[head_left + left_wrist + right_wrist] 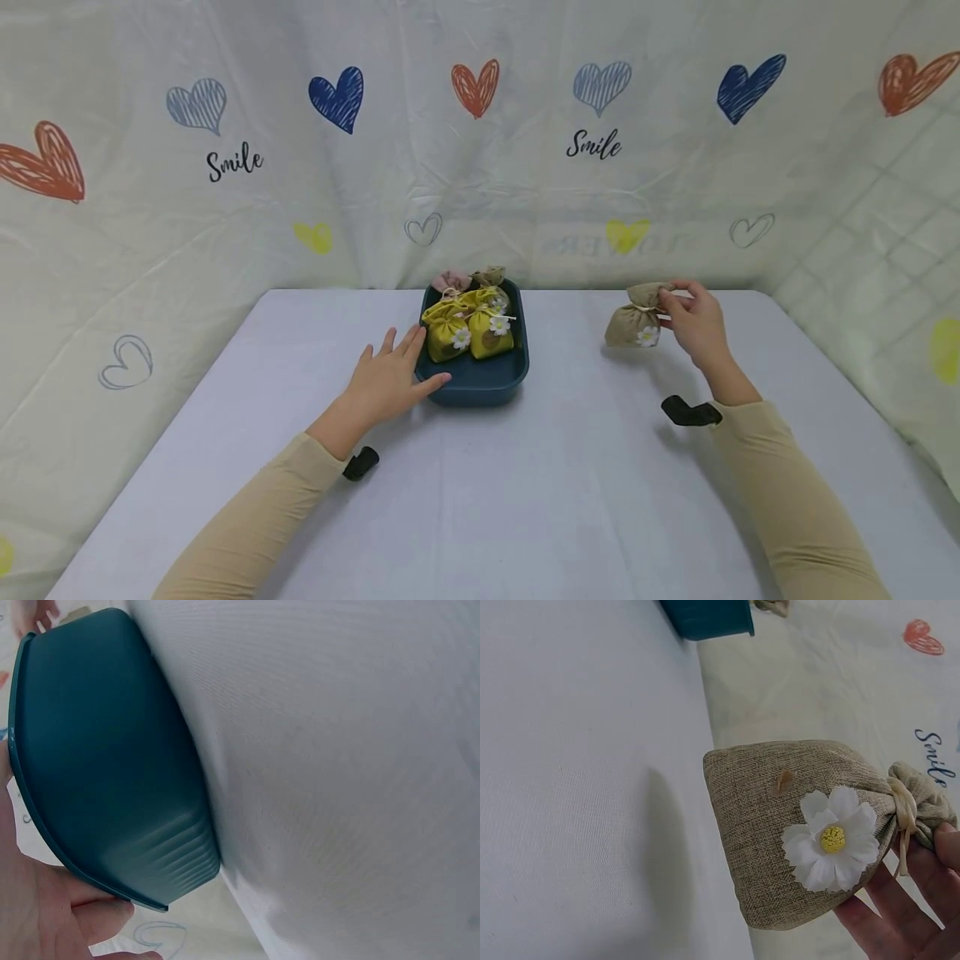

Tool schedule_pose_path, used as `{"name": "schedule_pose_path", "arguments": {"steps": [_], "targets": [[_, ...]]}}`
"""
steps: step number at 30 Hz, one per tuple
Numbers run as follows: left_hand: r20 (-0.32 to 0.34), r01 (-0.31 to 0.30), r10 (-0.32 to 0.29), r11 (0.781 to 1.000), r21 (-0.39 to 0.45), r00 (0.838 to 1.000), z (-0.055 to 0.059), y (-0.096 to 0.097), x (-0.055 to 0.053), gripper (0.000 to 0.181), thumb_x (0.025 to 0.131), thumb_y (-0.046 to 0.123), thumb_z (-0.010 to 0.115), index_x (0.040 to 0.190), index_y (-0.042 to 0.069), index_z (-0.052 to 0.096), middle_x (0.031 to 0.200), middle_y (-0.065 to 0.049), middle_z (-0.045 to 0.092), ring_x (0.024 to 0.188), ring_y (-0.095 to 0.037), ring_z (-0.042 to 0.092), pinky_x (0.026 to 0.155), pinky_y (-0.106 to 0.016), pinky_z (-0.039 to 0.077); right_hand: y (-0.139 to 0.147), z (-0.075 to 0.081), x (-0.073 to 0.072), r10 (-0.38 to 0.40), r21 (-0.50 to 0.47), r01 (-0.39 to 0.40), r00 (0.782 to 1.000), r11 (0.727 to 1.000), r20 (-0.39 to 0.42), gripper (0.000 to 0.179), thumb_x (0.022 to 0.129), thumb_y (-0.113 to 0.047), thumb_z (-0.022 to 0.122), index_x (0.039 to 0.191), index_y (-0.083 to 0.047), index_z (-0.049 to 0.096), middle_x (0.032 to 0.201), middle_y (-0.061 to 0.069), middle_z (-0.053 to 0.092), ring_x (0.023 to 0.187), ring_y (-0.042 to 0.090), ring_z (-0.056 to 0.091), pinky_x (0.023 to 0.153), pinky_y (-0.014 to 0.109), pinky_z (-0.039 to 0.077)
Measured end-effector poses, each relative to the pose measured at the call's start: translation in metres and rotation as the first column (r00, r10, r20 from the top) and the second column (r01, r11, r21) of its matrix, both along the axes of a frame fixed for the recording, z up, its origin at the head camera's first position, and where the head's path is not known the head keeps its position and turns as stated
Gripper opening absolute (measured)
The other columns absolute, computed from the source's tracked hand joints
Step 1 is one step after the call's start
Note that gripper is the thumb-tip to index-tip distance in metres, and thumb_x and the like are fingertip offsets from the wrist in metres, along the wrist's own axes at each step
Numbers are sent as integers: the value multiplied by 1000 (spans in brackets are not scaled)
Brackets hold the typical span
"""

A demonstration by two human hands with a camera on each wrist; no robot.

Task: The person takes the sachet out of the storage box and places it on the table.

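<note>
My right hand [697, 321] pinches a tan burlap drawstring sachet [632, 321] by its gathered neck, above the table's right side. A white flower with a yellow centre decorates the sachet's front in the right wrist view. At the table's middle, my left hand [386, 379] lies with straight fingers along the left rim of a dark teal plastic bin [480, 396], thumb over its near corner. Inside the bin are two yellow sachets [491, 333] with white flowers. Behind them sit a pink sachet [450, 282] and another tan sachet [491, 276], both partly hidden.
A white cloth covers the table [480, 500]. Its back edge meets a pale curtain [525, 183] printed with hearts and the word Smile. The bin stands near that back edge. A black strap piece [690, 412] hangs at the right wrist, another [362, 463] at the left.
</note>
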State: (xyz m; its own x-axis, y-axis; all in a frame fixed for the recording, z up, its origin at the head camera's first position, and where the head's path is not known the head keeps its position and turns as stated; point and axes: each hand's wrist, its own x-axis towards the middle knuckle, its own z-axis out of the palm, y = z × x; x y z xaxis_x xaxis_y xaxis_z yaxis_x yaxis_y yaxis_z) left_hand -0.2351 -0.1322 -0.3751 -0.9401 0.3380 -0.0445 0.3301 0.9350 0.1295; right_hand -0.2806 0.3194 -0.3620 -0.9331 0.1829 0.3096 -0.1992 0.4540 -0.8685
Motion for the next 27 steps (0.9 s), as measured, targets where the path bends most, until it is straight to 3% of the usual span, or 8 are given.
{"name": "schedule_pose_path", "arguments": {"steps": [5,10,16,27], "targets": [[1,0,0,1000,-1,1000,0,0,0,97,99,73,42,165,7,15,170,-10,16,154,-43,13,116,-68,19,7,0,-2,-16,-14,16,1000,1000,9,36,109,-17,51,130,12,49,98,-3,69,80,-12,60,70,15,56],[1,-4,4,1000,-9,1000,-2,0,-2,98,99,74,42,165,7,15,170,-10,16,154,-43,12,116,-68,19,14,-1,-4,-31,-26,32,999,999,27,35,109,-18,51,130,10,49,98,-3,68,79,-13,60,69,14,55],[10,-11,11,1000,-18,1000,-2,1,-2,98,98,74,41,165,8,14,170,-9,15,154,-43,11,117,-67,18,22,-6,-6,5,-102,-3,1000,995,19,15,108,-13,52,116,-1,53,79,-28,61,77,-12,62,66,14,55],[23,-23,24,999,-28,999,0,2,-2,97,99,74,41,166,9,13,171,-8,14,154,-42,11,117,-67,17,35,-11,-15,31,-158,-29,999,987,14,11,108,-9,49,112,1,53,78,-27,62,75,-11,63,66,14,55]]}}
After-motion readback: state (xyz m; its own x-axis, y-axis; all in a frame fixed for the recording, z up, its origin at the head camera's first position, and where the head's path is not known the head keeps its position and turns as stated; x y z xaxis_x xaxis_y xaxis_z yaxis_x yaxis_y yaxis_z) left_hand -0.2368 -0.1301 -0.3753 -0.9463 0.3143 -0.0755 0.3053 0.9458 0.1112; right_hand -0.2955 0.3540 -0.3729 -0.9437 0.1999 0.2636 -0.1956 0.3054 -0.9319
